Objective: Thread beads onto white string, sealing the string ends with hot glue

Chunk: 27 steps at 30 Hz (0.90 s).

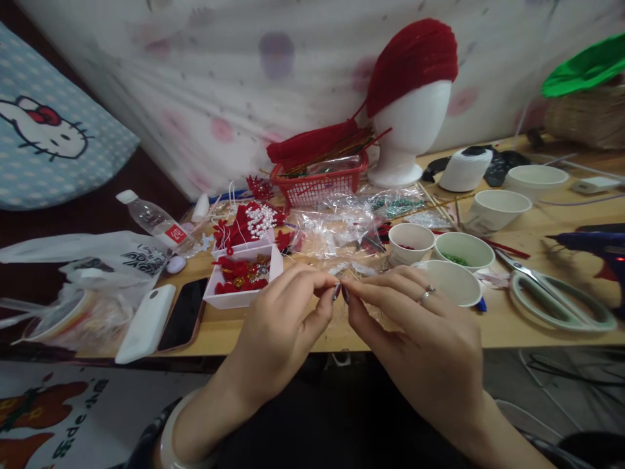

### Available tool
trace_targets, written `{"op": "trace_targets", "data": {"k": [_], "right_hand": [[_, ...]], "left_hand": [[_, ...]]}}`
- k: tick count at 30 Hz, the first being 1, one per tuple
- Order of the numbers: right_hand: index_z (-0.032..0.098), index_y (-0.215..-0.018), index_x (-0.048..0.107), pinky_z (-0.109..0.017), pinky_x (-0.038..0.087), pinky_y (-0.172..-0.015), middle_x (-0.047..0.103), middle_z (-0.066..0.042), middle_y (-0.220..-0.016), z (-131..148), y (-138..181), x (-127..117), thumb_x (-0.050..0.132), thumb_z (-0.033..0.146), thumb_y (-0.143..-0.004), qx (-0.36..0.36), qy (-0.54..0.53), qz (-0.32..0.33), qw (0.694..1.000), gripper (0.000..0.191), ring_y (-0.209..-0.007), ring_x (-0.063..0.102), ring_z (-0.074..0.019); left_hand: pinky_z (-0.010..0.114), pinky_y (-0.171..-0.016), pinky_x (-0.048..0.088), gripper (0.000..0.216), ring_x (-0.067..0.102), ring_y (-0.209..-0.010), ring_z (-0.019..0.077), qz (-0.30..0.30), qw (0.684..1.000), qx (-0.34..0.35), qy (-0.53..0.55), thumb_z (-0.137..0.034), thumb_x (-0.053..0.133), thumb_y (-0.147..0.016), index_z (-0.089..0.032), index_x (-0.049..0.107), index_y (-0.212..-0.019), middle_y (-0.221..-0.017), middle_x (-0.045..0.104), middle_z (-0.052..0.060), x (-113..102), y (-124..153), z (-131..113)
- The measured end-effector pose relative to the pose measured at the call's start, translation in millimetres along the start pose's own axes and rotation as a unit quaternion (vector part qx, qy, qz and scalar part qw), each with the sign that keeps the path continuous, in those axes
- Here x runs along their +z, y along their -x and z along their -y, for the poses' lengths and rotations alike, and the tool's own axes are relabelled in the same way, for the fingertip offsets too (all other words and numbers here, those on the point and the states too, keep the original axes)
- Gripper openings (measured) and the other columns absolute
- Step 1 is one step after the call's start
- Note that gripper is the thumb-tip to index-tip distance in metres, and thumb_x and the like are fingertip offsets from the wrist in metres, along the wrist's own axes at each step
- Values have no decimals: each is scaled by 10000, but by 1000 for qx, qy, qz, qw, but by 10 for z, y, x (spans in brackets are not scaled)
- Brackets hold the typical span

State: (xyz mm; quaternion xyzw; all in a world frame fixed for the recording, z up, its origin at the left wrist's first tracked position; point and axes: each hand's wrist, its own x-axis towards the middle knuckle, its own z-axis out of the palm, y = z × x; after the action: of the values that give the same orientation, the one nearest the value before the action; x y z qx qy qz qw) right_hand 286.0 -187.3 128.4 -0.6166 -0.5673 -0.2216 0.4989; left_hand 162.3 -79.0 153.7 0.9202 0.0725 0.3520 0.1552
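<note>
My left hand (pixel 280 332) and my right hand (pixel 420 332) meet fingertip to fingertip over the table's front edge. Both are closed in a pinch, thumb against forefinger. Whatever they hold is too small and too hidden to name. Just beyond the fingers lie pale, clear pieces (pixel 359 268) on the tabletop. A white box (pixel 239 299) with red and gold ornaments stands beyond my left hand. Close to my right hand are paper bowls, one pale inside (pixel 452 283), one holding green beads (pixel 456 259) and one holding dark red bits (pixel 407 247).
Scissors (pixel 556 293) and a glue gun (pixel 598 251) lie at right. At left are a phone (pixel 183 314), a white power bank (pixel 145 324), a plastic bottle (pixel 156 225) and a bag (pixel 141 257). Behind stand a red basket (pixel 319 185) and a white foam head (pixel 410 140).
</note>
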Motion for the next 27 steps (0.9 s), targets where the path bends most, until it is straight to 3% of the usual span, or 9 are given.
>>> {"op": "trace_targets", "data": {"k": [8, 16, 27], "right_hand": [[100, -873, 718, -302, 515, -703, 745, -55, -749, 65, 0, 21, 642, 47, -854, 36, -43, -14, 998, 94, -719, 664, -155], [97, -860, 714, -309, 524, -746, 758, -58, -771, 68, 2, 62, 646, 23, -834, 47, -72, -20, 996, 104, -737, 681, -148], [71, -842, 727, -328, 517, -735, 745, -74, -733, 52, 11, 98, 650, 34, -837, 57, -56, -16, 997, 86, -708, 656, -165]], "left_hand": [[226, -806, 530, 91, 648, -867, 133, -23, 998, 25, -45, -81, 567, -902, -144, 615, -947, -857, 682, 32, -16, 18, -13], [202, -790, 525, 100, 641, -818, 105, -28, 999, -14, -20, -59, 584, -882, -142, 631, -910, -839, 680, 10, -25, 33, -32], [163, -828, 483, 105, 627, -833, 82, -40, 999, -18, -24, -37, 593, -857, -128, 624, -899, -845, 663, 2, -32, 57, -21]]}}
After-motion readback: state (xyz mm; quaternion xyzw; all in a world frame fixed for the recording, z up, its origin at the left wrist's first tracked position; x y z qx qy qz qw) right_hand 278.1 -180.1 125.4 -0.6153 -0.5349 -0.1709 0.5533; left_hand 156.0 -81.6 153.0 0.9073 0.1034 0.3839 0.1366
